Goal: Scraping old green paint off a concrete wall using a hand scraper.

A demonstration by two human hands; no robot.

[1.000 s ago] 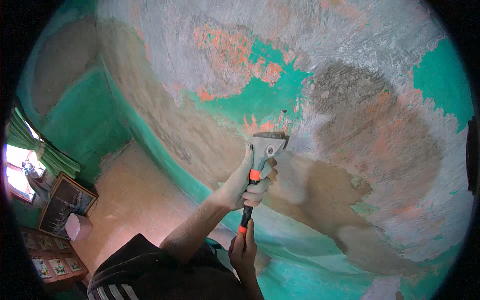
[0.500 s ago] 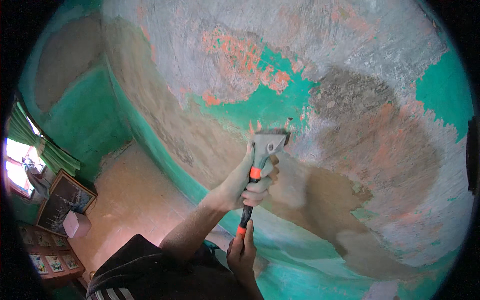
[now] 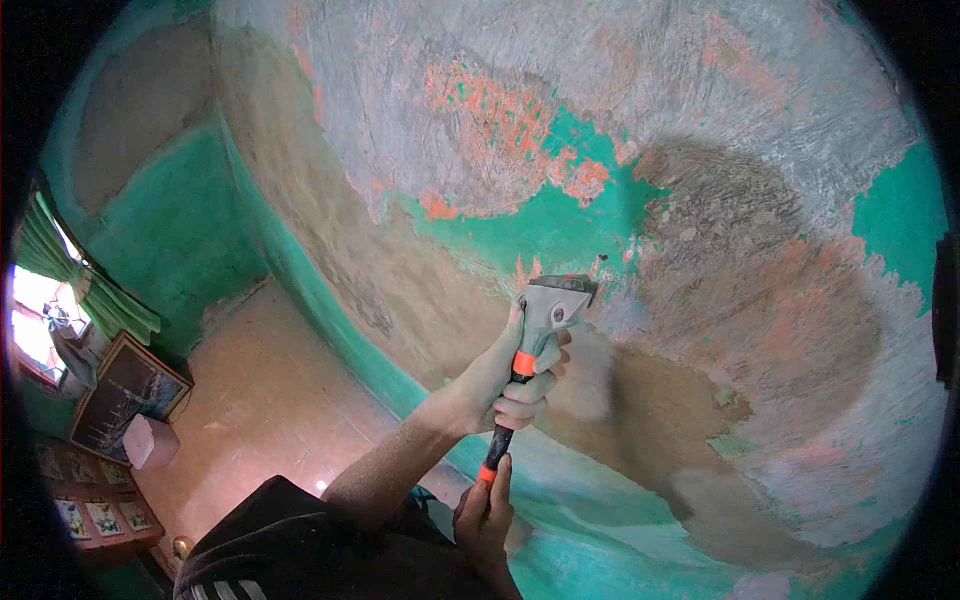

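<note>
A person's left hand (image 3: 485, 388) was wrapped around the upper handle of a scraper (image 3: 524, 365), its thumb laid along the left side of the neck, while the right hand (image 3: 484, 515) closed on the handle's lower end. The scraper stood tilted slightly right in front of a patchy wall (image 3: 680, 400), its head just above the left hand. That head (image 3: 550, 305) was a flared grey wedge with a round fastener and a dark, straight top edge; whether the edge touched the wall could not be told. Below it, the slim handle was black with a bright orange band at either end.

Above the left hand, a ragged patch of glossy green paint (image 3: 540, 230) met flaking orange traces and rough, streaked grey plaster. Right of the hand, the surface turned brown and pitted. Beyond the left forearm lay a smooth tan floor (image 3: 270, 390), with a pale pink container (image 3: 152, 442), a dark framed picture (image 3: 125, 400) and a gathered green fabric curtain (image 3: 105, 295) farther left.
</note>
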